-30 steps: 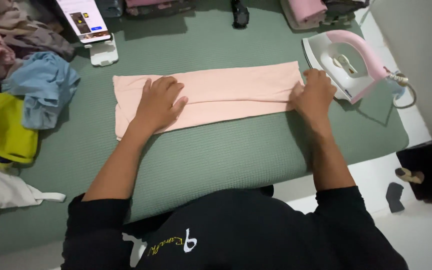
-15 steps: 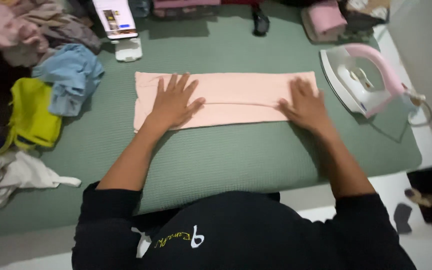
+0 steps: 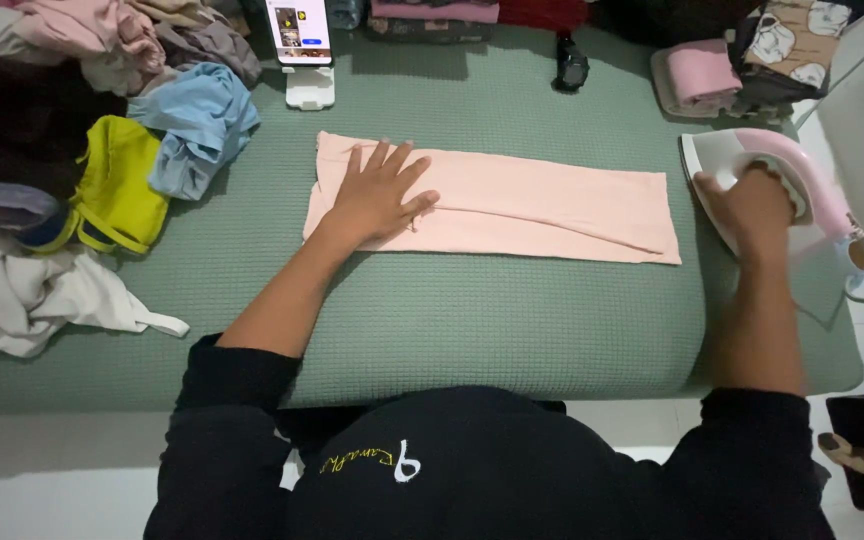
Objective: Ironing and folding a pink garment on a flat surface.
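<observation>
right hand (image 3: 752,205) left the pink cloth (image 3: 542,205), now gripping iron (image 3: 782,185); left hand (image 3: 377,195) flat on cloth.

Left hand (image 3: 380,195) flat, fingers spread; right hand (image 3: 752,205) curled closed.

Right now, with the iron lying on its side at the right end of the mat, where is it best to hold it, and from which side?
Best by the pink handle, coming from above on the near side. The iron lies tipped beside the folded peach cloth, so the arched handle faces up with a gap beneath for fingers. The right hand is already closing there; the cord trails right.
</observation>
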